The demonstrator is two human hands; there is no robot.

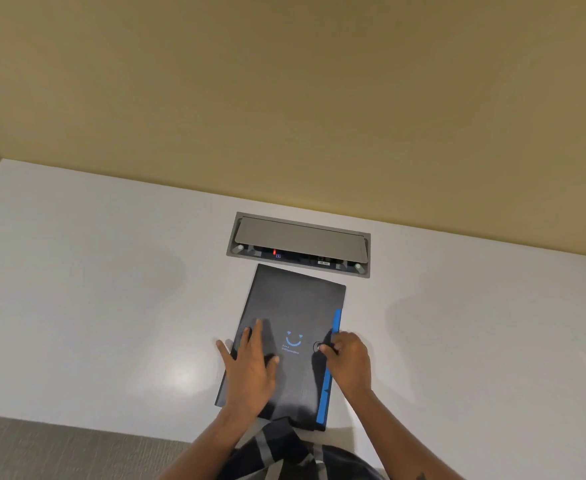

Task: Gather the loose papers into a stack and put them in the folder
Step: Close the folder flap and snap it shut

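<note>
1. Your left hand (pixel 250 368): flat on the folder's left half, fingers (pixel 258 332) spread, little finger off the edge onto the bench (pixel 94 289).
2. Folder (pixel 295 306): dark, closed, blue smile mark, lying on the white bench just before the cable hatch (pixel 300 244).
3. Your right hand (pixel 348 362): at the folder's right edge by the blue strip (pixel 326 393), fingers curled, pinching the black elastic strap (pixel 327 339).

folder (pixel 291 327) closed on table (pixel 94 289) | left hand (pixel 250 368) flat on cover | right hand (pixel 350 362) pinching blue edge
</note>
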